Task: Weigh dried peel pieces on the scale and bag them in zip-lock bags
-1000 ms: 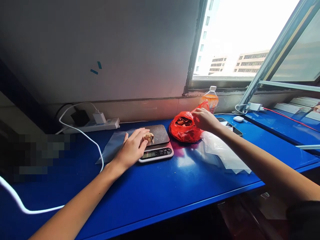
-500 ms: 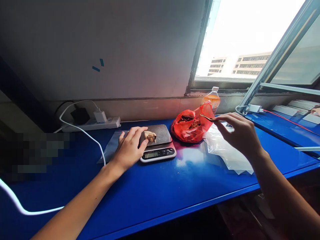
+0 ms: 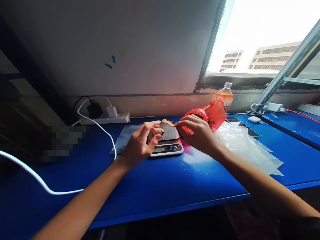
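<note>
My right hand (image 3: pixel 197 131) pinches a curled brown strip that looks like dried peel (image 3: pixel 168 123), holding it over the plate of a digital kitchen scale (image 3: pixel 172 133). On the left half of that plate lie pale brown curled pieces (image 3: pixel 160 133), partly hidden by fingers. My left hand (image 3: pixel 142 140) hovers at the scale's left side with thumb and fingers apart around these pieces; whether it touches them I cannot tell. Digits glow on the display, too small to read surely. Behind my right hand is a red plastic bag (image 3: pixel 217 115); its contents are mostly hidden.
Clear plastic bags (image 3: pixel 245 146) lie right of the scale, another (image 3: pixel 125 136) to its left. Behind them are a phone (image 3: pixel 251 131), a white case (image 3: pixel 254 119) and an orange drink bottle (image 3: pixel 226 95). A power strip (image 3: pixel 122 117) and white cable (image 3: pixel 98 126) are left.
My right hand has carried the strip leftward from beside the red bag to above the scale. My left hand stays by the plate, its fingers lifted slightly. The view has shifted left.
</note>
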Tool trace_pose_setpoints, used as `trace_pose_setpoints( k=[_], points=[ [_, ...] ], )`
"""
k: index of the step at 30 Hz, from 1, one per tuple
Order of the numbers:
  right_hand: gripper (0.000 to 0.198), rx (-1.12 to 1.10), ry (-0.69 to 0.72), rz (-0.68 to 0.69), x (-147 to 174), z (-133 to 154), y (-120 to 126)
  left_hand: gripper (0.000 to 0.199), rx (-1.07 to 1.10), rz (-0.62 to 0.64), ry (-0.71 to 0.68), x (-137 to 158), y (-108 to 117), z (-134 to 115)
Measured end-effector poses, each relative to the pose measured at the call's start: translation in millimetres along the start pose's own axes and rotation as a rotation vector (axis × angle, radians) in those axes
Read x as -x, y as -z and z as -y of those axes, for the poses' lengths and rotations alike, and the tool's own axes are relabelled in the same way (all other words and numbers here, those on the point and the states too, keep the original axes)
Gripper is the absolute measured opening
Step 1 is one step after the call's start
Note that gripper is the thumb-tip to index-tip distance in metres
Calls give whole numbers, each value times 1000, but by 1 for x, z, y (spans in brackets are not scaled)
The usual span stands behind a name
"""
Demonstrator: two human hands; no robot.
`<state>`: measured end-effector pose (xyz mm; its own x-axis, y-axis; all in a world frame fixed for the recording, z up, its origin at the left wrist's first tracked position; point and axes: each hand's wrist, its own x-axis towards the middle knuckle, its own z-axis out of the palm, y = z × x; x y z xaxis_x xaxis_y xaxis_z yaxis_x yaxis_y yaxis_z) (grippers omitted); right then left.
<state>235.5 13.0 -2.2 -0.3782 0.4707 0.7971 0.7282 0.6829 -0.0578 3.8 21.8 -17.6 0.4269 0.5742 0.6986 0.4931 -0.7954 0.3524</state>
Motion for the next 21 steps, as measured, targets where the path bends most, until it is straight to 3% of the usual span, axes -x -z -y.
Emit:
trace_pose_setpoints(
  k=[4,7,10,15,18,19,21],
  points=[
    [16,71,-158,55,-4,-12,-36,37,-117,-82,161,-2,5,33],
    [19,25,-177,105,5,-11,-43,29,-183,-21,176,-4,7,45],
    [30,-95,-180,40,12,-3,-31,27,-219,79,166,-5,4,46],
    [18,-65,-182,-204,12,-13,5,29,-258,183,214,-2,4,44],
    [18,94,-406,-350,18,-45,18,31,-335,230,304,-2,7,45],
    [21,142,-512,-313,22,-58,21,32,-364,235,338,-4,7,45],
    [25,221,-664,-80,30,-80,23,34,-409,233,393,-13,6,45]
  ],
)
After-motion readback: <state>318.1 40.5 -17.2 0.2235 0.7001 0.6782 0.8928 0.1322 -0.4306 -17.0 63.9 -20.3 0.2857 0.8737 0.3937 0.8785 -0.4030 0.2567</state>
